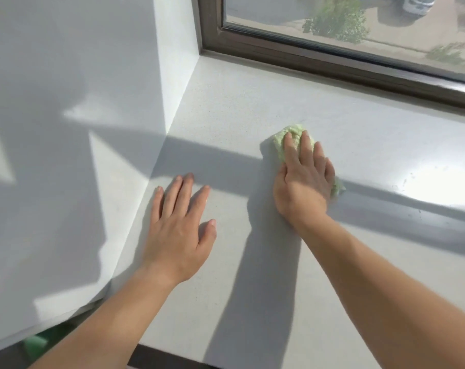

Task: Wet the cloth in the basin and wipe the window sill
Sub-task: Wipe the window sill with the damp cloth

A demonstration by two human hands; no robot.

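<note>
1. Your right hand (303, 179) lies flat with the fingers spread a little, pressing the pale green cloth (292, 138) onto the window sill (239, 107). The cloth is bunched under your palm. Its front edge shows past your fingertips and a small corner pokes out by your little finger.

2. Your left hand (179, 227) is spread, palm down and holding nothing. It rests on the sill near the left wall (66, 102), well apart from the cloth.

3. Judging from this, you are in the wiping step. The basin is not in view, so the wetting cannot be confirmed. A glossy, reflective band (436, 182) on the sill to the right of your hand may be a wet, wiped stretch, or only sunlight.

4. The cloth sits about midway between the window frame (306, 59) and the front edge of the sill.

5. What probably remains: the matt left corner by the wall, the strip along the frame, and the front part under your forearms.
</note>
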